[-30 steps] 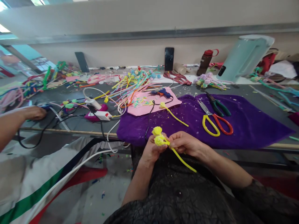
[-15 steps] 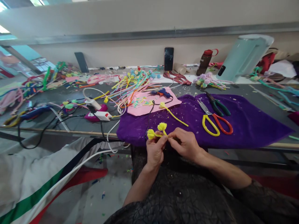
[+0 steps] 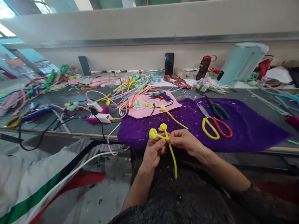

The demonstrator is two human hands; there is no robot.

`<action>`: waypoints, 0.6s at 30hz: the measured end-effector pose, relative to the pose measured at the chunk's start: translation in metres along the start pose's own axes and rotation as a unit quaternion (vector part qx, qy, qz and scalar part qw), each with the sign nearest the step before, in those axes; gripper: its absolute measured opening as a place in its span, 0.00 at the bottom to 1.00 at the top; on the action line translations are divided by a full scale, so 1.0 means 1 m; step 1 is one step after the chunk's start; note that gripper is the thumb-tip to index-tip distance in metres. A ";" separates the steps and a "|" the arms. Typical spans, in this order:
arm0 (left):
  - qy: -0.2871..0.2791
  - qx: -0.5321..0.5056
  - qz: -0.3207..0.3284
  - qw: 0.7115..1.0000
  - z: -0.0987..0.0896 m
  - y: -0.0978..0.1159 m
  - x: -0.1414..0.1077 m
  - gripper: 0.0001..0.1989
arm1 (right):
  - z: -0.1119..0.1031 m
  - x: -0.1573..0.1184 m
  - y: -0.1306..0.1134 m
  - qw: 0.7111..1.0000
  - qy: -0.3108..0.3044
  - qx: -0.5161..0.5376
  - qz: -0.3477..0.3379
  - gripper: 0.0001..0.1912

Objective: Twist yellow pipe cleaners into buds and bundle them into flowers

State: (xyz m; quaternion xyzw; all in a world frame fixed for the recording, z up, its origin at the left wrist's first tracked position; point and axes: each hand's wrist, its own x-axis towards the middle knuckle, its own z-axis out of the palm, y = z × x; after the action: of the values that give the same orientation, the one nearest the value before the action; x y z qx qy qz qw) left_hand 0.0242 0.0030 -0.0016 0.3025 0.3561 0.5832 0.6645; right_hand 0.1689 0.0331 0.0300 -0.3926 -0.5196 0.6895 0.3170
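Two yellow pipe-cleaner flowers (image 3: 163, 127) are held over the near edge of the purple cloth (image 3: 252, 124), their fuzzy heads upward and side by side. My left hand (image 3: 151, 154) is closed on their stems from the left. The fingers of my right hand (image 3: 185, 140) pinch at the spot where the stems meet; exactly what lies between the fingertips is hidden. From there a yellow stem (image 3: 173, 160) hangs down in front of the dark clothing. Beyond my hands, another yellow pipe-cleaner flower (image 3: 175, 118) lies on the cloth.
Scissors (image 3: 211, 126) and pliers (image 3: 217, 107) lie on the cloth at right. A blue glue gun (image 3: 162, 95) rests on a pink sheet (image 3: 137, 113) with scraps. Left are a power strip (image 3: 104, 118) and cables. Behind stand a phone (image 3: 169, 63), bottle (image 3: 203, 68) and pale-green jug (image 3: 241, 63).
The long yellow stem now shows hanging below my hands, where it was not visible before. The flower heads have shifted slightly right. The camera view has tilted up a little.
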 end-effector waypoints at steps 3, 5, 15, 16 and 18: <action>0.004 0.009 -0.021 1.000 -0.001 0.001 0.002 0.13 | -0.001 0.000 0.001 0.999 -0.014 0.018 0.026 0.12; 0.027 0.008 -0.012 1.000 -0.002 0.000 0.003 0.11 | 0.000 0.000 0.002 1.000 -0.009 -0.004 0.011 0.10; 0.038 -0.008 -0.047 0.998 -0.002 0.001 0.006 0.08 | -0.008 -0.006 -0.001 0.994 0.002 -0.104 -0.045 0.10; 0.038 -0.010 -0.046 0.998 -0.002 0.001 0.006 0.07 | -0.007 -0.006 -0.001 0.993 0.006 -0.111 -0.050 0.09; 0.038 -0.009 -0.041 0.998 -0.001 0.000 0.005 0.06 | -0.004 -0.006 0.000 0.990 0.019 -0.126 -0.068 0.08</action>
State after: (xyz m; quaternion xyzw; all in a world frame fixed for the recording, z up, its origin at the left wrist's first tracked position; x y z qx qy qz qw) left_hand 0.0240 0.0083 -0.0027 0.2595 0.3879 0.5694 0.6767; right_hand 0.1755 0.0300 0.0307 -0.4066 -0.6216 0.5877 0.3207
